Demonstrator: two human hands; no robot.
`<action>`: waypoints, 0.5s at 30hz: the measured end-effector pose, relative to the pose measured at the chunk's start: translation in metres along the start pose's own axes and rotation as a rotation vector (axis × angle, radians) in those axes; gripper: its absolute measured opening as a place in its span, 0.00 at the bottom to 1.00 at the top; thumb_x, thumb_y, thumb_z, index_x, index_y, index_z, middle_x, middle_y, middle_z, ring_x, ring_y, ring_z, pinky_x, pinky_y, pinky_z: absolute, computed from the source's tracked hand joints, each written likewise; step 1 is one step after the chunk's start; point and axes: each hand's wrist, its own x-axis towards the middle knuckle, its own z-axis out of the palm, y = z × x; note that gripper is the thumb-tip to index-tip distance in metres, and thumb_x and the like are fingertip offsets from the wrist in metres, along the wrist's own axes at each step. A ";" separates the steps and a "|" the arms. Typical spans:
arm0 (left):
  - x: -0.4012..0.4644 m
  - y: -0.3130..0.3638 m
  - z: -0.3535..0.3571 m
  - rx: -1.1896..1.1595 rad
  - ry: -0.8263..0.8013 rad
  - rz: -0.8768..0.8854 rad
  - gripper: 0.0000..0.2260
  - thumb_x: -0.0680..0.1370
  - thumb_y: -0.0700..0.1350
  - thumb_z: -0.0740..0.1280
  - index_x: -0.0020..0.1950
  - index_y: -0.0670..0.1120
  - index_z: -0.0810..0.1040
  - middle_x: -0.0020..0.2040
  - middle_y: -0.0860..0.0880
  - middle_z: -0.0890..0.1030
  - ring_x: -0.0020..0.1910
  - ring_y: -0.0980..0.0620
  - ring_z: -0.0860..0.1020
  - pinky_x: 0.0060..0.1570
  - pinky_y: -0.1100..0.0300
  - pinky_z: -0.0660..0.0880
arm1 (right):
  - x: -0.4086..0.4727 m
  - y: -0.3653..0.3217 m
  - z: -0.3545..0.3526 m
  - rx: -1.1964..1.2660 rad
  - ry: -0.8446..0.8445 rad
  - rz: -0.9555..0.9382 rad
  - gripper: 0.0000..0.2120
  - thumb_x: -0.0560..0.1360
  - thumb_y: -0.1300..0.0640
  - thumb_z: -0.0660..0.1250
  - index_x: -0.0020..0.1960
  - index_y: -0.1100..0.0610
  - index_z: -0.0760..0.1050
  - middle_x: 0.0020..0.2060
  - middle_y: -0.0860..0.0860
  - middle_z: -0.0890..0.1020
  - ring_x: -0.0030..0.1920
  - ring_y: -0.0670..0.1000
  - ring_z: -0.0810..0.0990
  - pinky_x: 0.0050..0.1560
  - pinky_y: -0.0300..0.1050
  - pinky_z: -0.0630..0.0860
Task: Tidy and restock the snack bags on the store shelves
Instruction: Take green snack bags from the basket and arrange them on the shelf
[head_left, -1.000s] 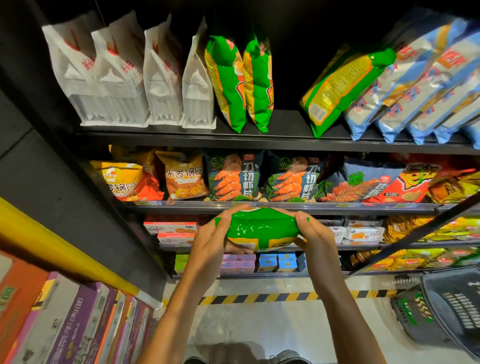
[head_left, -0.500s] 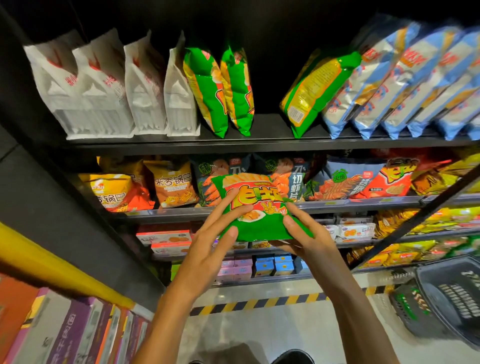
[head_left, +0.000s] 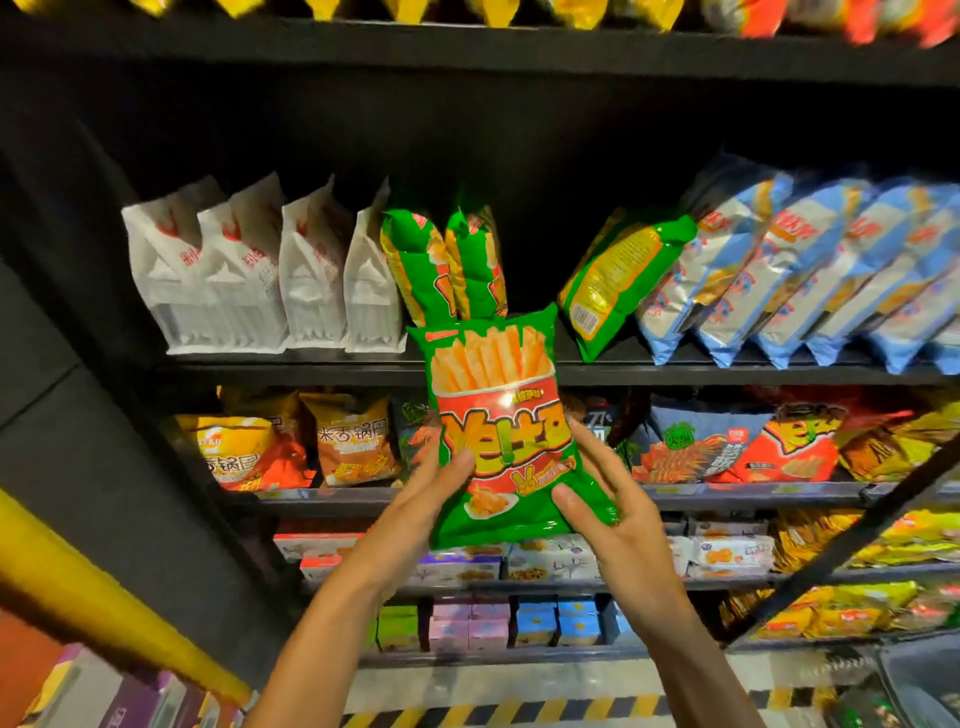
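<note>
Left edge: yellow rail (head_left: 78, 597) runs diagonally across lower left, boxed goods (head_left: 104, 696) seen beneath it. White bags (head_left: 249, 270) are stood upright in a row, upper left of the middle shelf (head_left: 311, 366). Next right, two green bags (head_left: 447, 265) are stood edge-on, just beside the white ones.

Centre frame: green fries bag (head_left: 493, 426) is held upright in front of the shelf edge, its top overlapping the two green bags. Lower left edge is gripped by the left hand (head_left: 431, 488), thumb curled over the front. Lower right corner is gripped by the right hand (head_left: 608, 499), thumb on the front, fingers wrapped behind. Both grips are closed on the bag.

Right of centre: one green-and-yellow bag (head_left: 618, 280) is leaned tilted against a row of slanted blue bags (head_left: 810, 275). Lower right: dark basket (head_left: 914, 686), partly cropped.
</note>
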 end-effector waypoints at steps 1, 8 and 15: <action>0.005 0.003 0.003 -0.003 0.007 0.001 0.47 0.64 0.68 0.78 0.79 0.57 0.65 0.72 0.54 0.78 0.69 0.52 0.78 0.73 0.46 0.70 | 0.006 -0.002 -0.003 -0.009 -0.019 -0.013 0.26 0.80 0.57 0.67 0.76 0.42 0.68 0.71 0.35 0.75 0.74 0.39 0.69 0.71 0.47 0.74; 0.042 0.032 0.035 0.024 0.190 0.132 0.34 0.67 0.59 0.78 0.71 0.55 0.75 0.63 0.51 0.84 0.63 0.50 0.82 0.68 0.45 0.73 | 0.062 -0.008 -0.043 0.019 -0.119 -0.054 0.28 0.81 0.52 0.71 0.77 0.39 0.67 0.75 0.39 0.72 0.77 0.43 0.68 0.76 0.55 0.68; 0.107 0.053 0.071 0.275 0.469 0.432 0.36 0.69 0.51 0.79 0.74 0.54 0.69 0.63 0.58 0.82 0.60 0.63 0.80 0.56 0.70 0.76 | 0.140 0.002 -0.085 0.211 0.232 -0.023 0.33 0.73 0.57 0.75 0.75 0.49 0.68 0.70 0.47 0.77 0.70 0.47 0.76 0.73 0.50 0.73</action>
